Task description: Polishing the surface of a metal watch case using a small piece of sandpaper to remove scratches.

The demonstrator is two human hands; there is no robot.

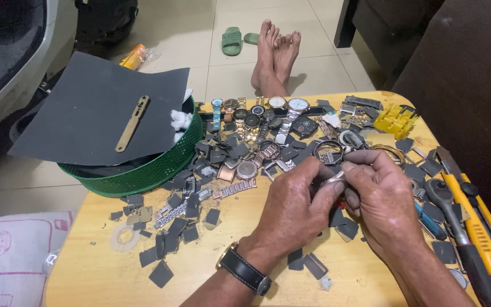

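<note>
My left hand point(296, 199) and my right hand point(379, 193) meet over the middle of a wooden table point(103, 267). Together they pinch a small silvery metal watch part point(335, 178) between fingertips; its exact shape is mostly hidden. A black-strapped wristwatch point(244, 269) is on my left wrist. Just beyond the hands lies a pile of wristwatches point(268, 116), metal bracelets and a round watch case ring point(328, 151). Several small dark grey sandpaper squares point(171, 239) are scattered around the hands.
A green basket point(154, 167) at the left carries a dark sandpaper sheet point(86, 111) with a brass tool point(132, 122) and cotton on it. A yellow utility knife point(475, 222), ratchet wrench point(447, 199) and yellow plastic part point(396, 119) lie at right. My bare feet point(277, 54) and green sandals point(231, 41) are beyond.
</note>
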